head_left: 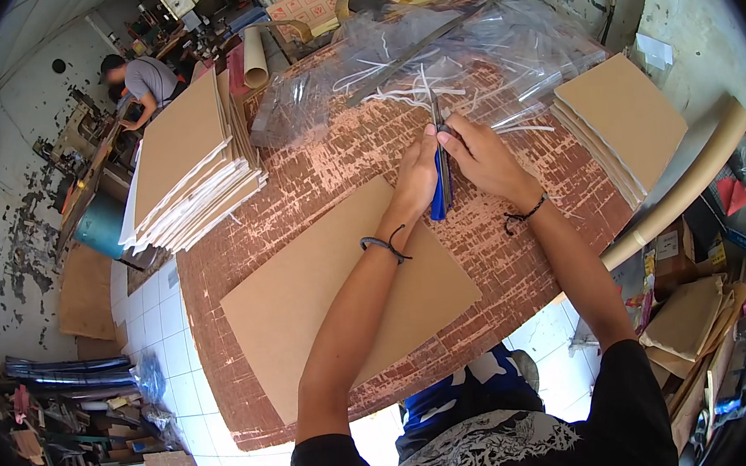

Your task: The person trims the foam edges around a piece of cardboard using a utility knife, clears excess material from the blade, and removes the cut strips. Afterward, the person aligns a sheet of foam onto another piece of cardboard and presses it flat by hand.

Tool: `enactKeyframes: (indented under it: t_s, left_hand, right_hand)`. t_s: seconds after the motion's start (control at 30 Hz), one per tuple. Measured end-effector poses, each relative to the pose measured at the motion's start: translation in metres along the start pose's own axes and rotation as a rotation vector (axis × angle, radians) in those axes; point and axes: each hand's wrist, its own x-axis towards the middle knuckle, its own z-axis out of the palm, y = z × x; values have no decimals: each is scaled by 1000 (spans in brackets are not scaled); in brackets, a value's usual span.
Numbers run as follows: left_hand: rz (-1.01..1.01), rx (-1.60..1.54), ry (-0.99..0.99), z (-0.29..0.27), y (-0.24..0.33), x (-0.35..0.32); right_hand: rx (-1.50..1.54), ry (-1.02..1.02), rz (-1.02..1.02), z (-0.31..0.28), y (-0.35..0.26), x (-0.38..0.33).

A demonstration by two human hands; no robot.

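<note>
A slim blue-and-dark hand tool [439,201] with a narrow grey tip is held upright over the table between my two hands; its exact kind is hard to make out. My left hand [418,170] is closed around its near side, thumb up along it. From the other side, my right hand [481,158] pinches its upper part with thumb and fingers. A large brown cardboard sheet [308,302] lies flat under my left forearm. Just beyond the tool's tip, thin white strips [405,95] are scattered on the worn reddish-brown table [314,180].
A tall stack of cardboard sheets [181,153] stands at the left edge, a smaller stack [627,123] at the right. Crumpled clear plastic [499,50] spreads over the far side. A long cardboard tube [683,185] leans at right. Another person [152,79] works far left.
</note>
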Motion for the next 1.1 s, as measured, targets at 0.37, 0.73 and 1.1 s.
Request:
enactKeyframes:
  t_s: [0.37,0.73,1.1]
  left_hand:
    - [159,171,94,2,-8,1]
    - [134,119,122,2,-1,0]
    - [100,-441,62,-12,-8,10]
  right_hand:
    - [82,42,38,10,2,1]
    - [-14,194,60,31,3,-2]
    - [241,313,121,21,-7,0]
